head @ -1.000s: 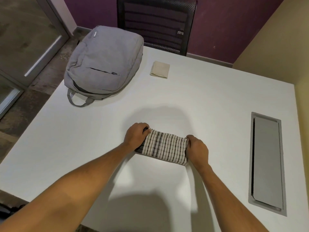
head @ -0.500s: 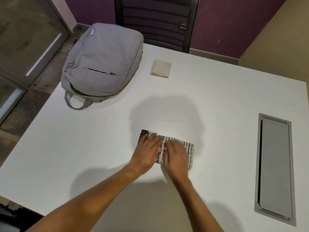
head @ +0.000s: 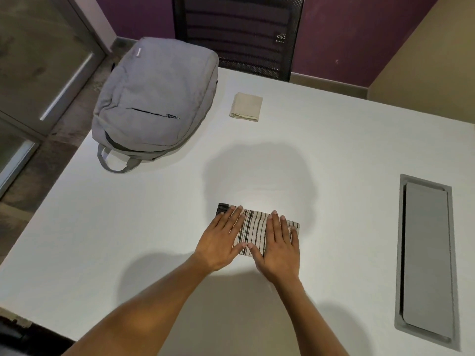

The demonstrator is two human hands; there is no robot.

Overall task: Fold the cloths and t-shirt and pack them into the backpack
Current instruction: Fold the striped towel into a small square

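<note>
White tabletop [head: 128,240] fills most of the view, with purple wall behind and a tan wall at the far right. On the near middle of the table lies a folded checked cloth [head: 253,233], cream with dark stripes; its long axis runs left to right, tilted slightly so the right end sits nearer. The left hand [head: 221,241] lies flat on its left part and the right hand [head: 279,246] flat on its right part, fingers straight and pointing away, pressing the cloth down; the thumbs nearly meet at the cloth's near edge. Far beyond it, well apart, a small beige cloth [head: 246,107] lies folded into a rough square. Just left of that a grey backpack [head: 156,98] lies flat at the far left corner, carry handle toward the near side, front pocket zipper shut. It has a small tag near its far end, too small to read. A black mesh chair [head: 239,34] stands behind the table. A grey cable hatch [head: 426,260] is set in the table at the right, long axis running near to far
</note>
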